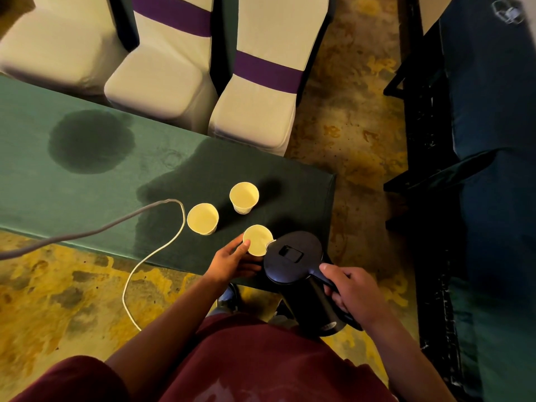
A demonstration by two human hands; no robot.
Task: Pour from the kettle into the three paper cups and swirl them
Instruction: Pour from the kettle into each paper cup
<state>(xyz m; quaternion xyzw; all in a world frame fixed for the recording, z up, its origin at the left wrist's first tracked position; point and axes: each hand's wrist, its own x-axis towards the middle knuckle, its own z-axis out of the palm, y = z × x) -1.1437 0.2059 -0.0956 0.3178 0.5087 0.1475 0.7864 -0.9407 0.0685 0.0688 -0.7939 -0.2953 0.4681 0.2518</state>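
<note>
Dark plastic electric kettle clasped by handle in right grip, spout touching rim of pale paper cup wrapped in left grip at green-clothed desk near edge, two sibling cups beyond.

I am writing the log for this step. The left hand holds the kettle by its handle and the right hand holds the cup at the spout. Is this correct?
Not quite: the hands are swapped. In the head view the right hand holds the kettle by its handle, and the left hand holds the cup at the spout.
</note>
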